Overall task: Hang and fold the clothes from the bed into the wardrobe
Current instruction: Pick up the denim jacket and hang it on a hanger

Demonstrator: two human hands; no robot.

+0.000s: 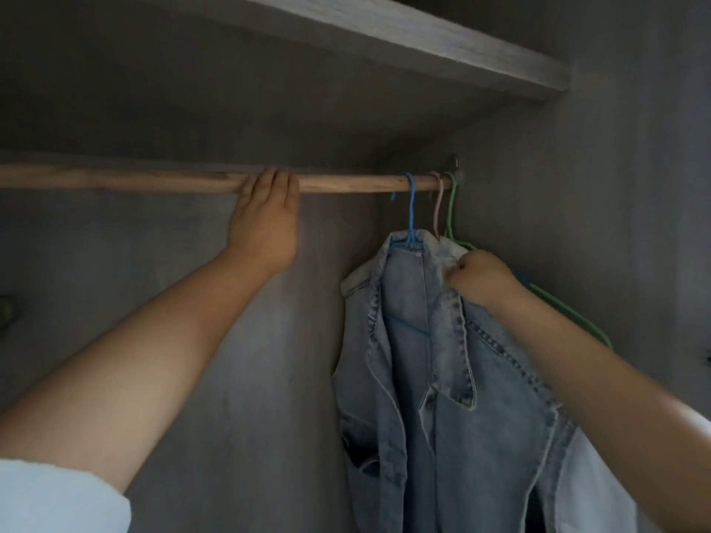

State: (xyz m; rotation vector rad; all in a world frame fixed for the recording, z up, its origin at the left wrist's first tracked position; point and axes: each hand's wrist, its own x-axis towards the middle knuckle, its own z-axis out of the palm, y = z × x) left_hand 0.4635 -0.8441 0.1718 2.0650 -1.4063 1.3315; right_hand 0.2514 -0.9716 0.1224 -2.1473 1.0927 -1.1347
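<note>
A light blue denim jacket point(442, 378) hangs on a blue hanger point(411, 209) from the wooden rail point(115, 180) inside the wardrobe. My left hand point(265, 221) grips the rail left of the hanger, fingers curled over its top. At the jacket's right collar, my right hand point(481, 277) pinches the denim. A pink hanger point(436, 209) and a green hanger point(452, 209) hang on the rail just right of the blue one. Part of the green hanger runs down behind my right forearm.
A grey shelf point(404, 36) runs above the rail. The wardrobe's grey back wall point(154, 286) lies behind my left arm, and its right side wall point(615, 186) stands close to the hangers. The rail's left stretch carries nothing.
</note>
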